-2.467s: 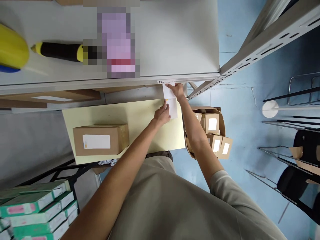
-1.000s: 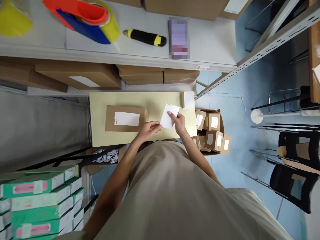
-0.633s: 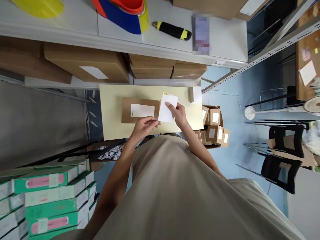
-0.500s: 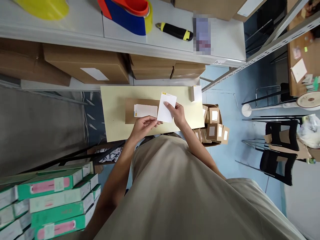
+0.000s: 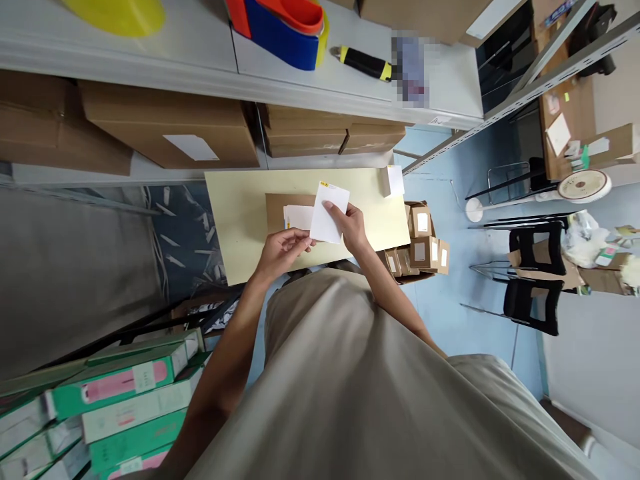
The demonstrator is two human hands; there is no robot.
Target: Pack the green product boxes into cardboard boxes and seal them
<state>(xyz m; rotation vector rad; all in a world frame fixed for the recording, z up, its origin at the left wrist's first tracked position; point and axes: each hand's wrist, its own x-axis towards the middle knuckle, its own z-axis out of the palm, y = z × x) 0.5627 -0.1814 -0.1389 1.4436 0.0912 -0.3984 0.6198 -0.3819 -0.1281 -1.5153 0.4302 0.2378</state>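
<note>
My right hand (image 5: 353,228) grips a white card (image 5: 330,212) with a small yellow mark along its top edge, thumb lying across its face. My left hand (image 5: 286,252) is closed, its thumb and fingertips pinched at the card's lower left corner. Behind the card, partly covered, more white cards (image 5: 298,217) lie on a piece of brown cardboard (image 5: 275,208). All this is over a pale yellow tabletop (image 5: 240,220). A white box or stack of cards (image 5: 395,181) stands at the table's far right corner.
A grey shelf (image 5: 280,83) beyond the table bears a blue and red tape dispenser (image 5: 285,37) and a black-yellow utility knife (image 5: 365,63). Cardboard boxes (image 5: 170,127) sit below it. Small boxes (image 5: 424,250) fill a carton at right; green boxes (image 5: 135,383) are stacked at lower left.
My view has shifted a little, so shelf and table items sit differently. The card now covers more of the cards on the cardboard. Both hands keep nearly the same hold.
</note>
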